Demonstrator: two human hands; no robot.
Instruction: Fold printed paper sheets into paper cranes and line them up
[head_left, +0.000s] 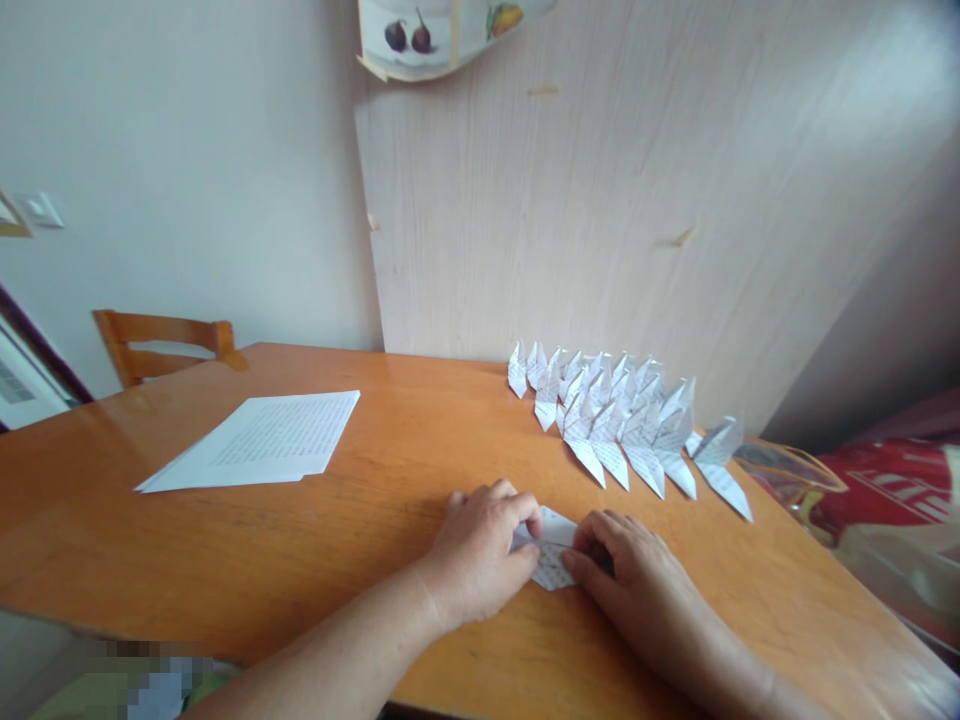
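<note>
- White paper (555, 572), printed and partly folded, lies by the near edge of the table (420, 440), right of its middle.
- From where I stand, the left hand (491, 535) has its thumb and forefinger nearly closed, pinching the paper's left end; the right hand (630, 565) pinches the right end likewise. Holding both ends probably steadies it and squares the crease.
- Fingers cover both ends, so its full outline is hidden, and I can't judge how firm the pinch is.
- Past the right edge sits a red bag (885, 490), cut off at the side of my view.
- Folded pieces (581, 425) stand in slanting rows toward the far right corner, one nearer the right edge; they seem parked clear of the hands. They overlap too much to count.
- Toward the left edge lies a stack (285, 440) of printed sheets, perhaps for easy reach; its print is too blurred to read.
- Beyond the far left corner, only a chair's (165, 330) back shows.
- Behind the far edge rises a board (525, 220); its picture (431, 62) is cut off at the top.
</note>
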